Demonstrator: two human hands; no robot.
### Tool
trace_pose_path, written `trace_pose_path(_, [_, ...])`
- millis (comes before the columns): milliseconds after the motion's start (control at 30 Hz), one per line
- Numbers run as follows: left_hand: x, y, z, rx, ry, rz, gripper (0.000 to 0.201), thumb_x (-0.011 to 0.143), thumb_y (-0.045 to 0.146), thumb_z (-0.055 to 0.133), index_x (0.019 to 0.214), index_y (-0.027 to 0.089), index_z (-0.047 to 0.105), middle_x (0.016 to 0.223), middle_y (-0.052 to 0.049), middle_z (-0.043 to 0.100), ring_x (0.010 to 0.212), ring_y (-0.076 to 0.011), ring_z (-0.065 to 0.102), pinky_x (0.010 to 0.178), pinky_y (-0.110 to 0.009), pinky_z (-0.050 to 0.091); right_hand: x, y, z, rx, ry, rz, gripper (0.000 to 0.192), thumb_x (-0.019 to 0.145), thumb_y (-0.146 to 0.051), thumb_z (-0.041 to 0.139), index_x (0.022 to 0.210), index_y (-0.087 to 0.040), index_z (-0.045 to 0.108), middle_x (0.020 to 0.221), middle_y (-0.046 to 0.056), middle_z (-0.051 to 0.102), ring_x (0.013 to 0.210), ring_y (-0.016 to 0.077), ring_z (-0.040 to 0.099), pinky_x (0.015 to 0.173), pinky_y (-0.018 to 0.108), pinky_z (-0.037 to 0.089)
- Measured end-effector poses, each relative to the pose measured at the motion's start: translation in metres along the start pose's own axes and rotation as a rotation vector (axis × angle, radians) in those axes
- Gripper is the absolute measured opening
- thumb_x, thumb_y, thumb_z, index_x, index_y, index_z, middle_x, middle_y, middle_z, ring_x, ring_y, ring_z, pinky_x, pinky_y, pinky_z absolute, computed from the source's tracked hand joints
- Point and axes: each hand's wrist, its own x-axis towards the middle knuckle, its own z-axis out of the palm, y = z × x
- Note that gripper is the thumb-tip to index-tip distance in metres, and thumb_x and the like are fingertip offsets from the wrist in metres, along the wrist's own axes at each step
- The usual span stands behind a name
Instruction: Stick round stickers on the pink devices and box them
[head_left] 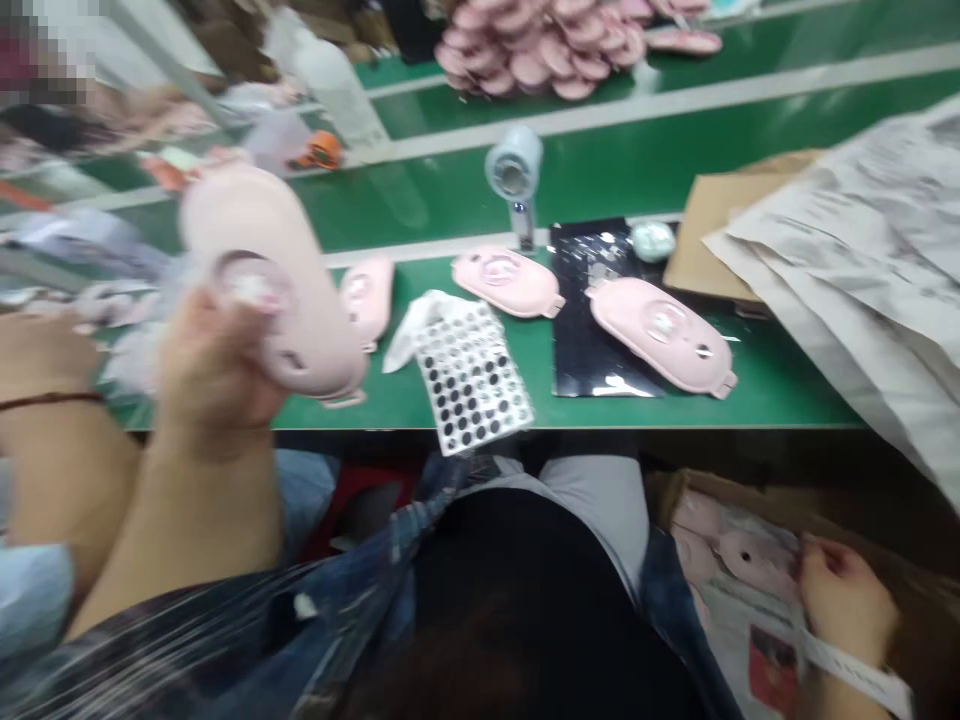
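Observation:
My left hand (217, 365) is raised over the left part of the bench, its fingers wrapped round a pink oval plastic case (315, 290) with a round recess and a small white and pink figure in it. Low on the right, my right hand (847, 600) reaches into a cardboard box (675, 490) of bagged pink cases (757, 560). Its fingers are curled by the edge of one case; what they grip is hidden. On the bench lie a pink case (367, 300), a second one (510, 283) and a third (664, 335), near a sheet of black round stickers (476, 385).
A light blue handheld fan (516, 175) stands mid-bench. A black sheet (577, 350) lies under the right case, beside a cardboard flap (720, 230) and crumpled paper (862, 230). Pink parts are piled (540, 45) at the back. A co-worker's arm (52, 400) is at far left.

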Motion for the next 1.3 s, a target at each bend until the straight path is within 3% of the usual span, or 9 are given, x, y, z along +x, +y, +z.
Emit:
trace_pose_path(67, [0.002, -0.003, -0.026, -0.042, 0.04, 0.042, 0.061, 0.052, 0.044, 0.1, 0.099, 0.019, 0.07, 0.09, 0.006, 0.073, 0.088, -0.0146, 0.063, 0.083, -0.029, 0.059, -0.018, -0.051, 0.001, 0.027, 0.064, -0.074, 0.021, 0.08, -0.045, 0.062, 0.068, -0.029, 0.06, 0.058, 0.004, 0.06, 0.053, 0.029, 0.056, 0.052, 0.04, 0.041])
trace_pose_path(100, [0.001, -0.007, -0.037, -0.06, 0.04, 0.031, 0.062, 0.054, 0.046, 0.099, 0.102, 0.018, 0.071, 0.092, 0.005, 0.074, 0.088, -0.0151, 0.063, 0.082, -0.029, 0.058, -0.032, -0.08, -0.001, 0.072, 0.106, -0.149, 0.022, 0.081, -0.05, 0.061, 0.075, -0.029, 0.064, 0.063, 0.005, 0.065, 0.063, 0.0313, 0.063, 0.058, 0.042, 0.044])
trace_pose_path(167, [-0.006, -0.016, -0.054, -0.082, 0.035, -0.028, 0.064, 0.06, 0.047, 0.096, 0.11, 0.018, 0.07, 0.098, 0.004, 0.075, 0.09, -0.0169, 0.065, 0.082, -0.031, 0.057, -0.064, -0.143, -0.004, 0.213, 0.068, -0.332, 0.027, 0.083, -0.053, 0.063, 0.082, -0.026, 0.069, 0.069, 0.006, 0.069, 0.067, 0.0299, 0.066, 0.063, 0.04, 0.048])
trace_pose_path(333, [-0.035, -0.032, -0.088, -0.127, 0.066, -0.248, 0.068, 0.058, 0.044, 0.098, 0.112, 0.015, 0.067, 0.097, 0.0, 0.076, 0.085, -0.0169, 0.067, 0.075, -0.027, 0.056, -0.121, -0.288, 0.022, 0.411, -0.349, -1.082, 0.019, 0.098, -0.036, 0.057, 0.1, -0.023, 0.071, 0.09, 0.007, 0.073, 0.072, 0.0228, 0.066, 0.072, 0.036, 0.054])
trace_pose_path(467, [-0.059, -0.045, -0.106, -0.168, 0.018, -0.405, 0.068, 0.06, 0.04, 0.097, 0.114, 0.016, 0.066, 0.1, -0.004, 0.078, 0.081, -0.0177, 0.069, 0.068, -0.025, 0.057, -0.133, -0.358, 0.061, 0.163, -0.491, -1.394, 0.023, 0.096, -0.013, 0.049, 0.109, -0.02, 0.068, 0.107, 0.011, 0.072, 0.095, 0.026, 0.068, 0.087, 0.039, 0.054])
trace_pose_path(633, [-0.078, -0.067, -0.107, -0.354, -0.02, -0.51, 0.069, 0.068, 0.041, 0.09, 0.126, 0.017, 0.061, 0.111, -0.01, 0.077, 0.093, -0.0268, 0.074, 0.08, -0.035, 0.06, -0.142, -0.389, 0.083, -0.276, -0.413, -1.432, 0.034, 0.094, -0.003, 0.043, 0.117, -0.015, 0.066, 0.113, 0.015, 0.066, 0.089, 0.0253, 0.065, 0.074, 0.035, 0.05])
trace_pose_path(800, [-0.08, -0.083, -0.091, -0.504, -0.096, -0.533, 0.068, 0.072, 0.039, 0.083, 0.132, 0.018, 0.058, 0.124, -0.012, 0.074, 0.114, -0.0329, 0.07, 0.098, -0.043, 0.055, -0.144, -0.396, 0.077, -0.335, -0.416, -1.439, 0.04, 0.092, 0.001, 0.045, 0.127, -0.012, 0.061, 0.116, 0.015, 0.066, 0.085, 0.0241, 0.063, 0.07, 0.034, 0.046])
trace_pose_path(1033, [-0.079, -0.094, -0.062, -0.55, -0.225, -0.527, 0.068, 0.076, 0.041, 0.081, 0.134, 0.018, 0.054, 0.132, -0.013, 0.069, 0.125, -0.0367, 0.063, 0.104, -0.046, 0.049, -0.146, -0.407, 0.07, -0.48, -0.473, -1.38, 0.041, 0.091, 0.004, 0.045, 0.125, -0.013, 0.057, 0.115, 0.014, 0.063, 0.084, 0.0249, 0.061, 0.065, 0.034, 0.039])
trace_pose_path(1300, [-0.079, -0.102, -0.059, -0.509, -0.231, -0.453, 0.062, 0.077, 0.039, 0.081, 0.131, 0.02, 0.058, 0.131, -0.01, 0.067, 0.127, -0.0349, 0.058, 0.106, -0.046, 0.046, -0.148, -0.415, 0.066, -0.573, -0.496, -1.337, 0.028, 0.095, 0.0, 0.049, 0.118, -0.012, 0.058, 0.111, 0.016, 0.062, 0.083, 0.0253, 0.059, 0.063, 0.034, 0.036])
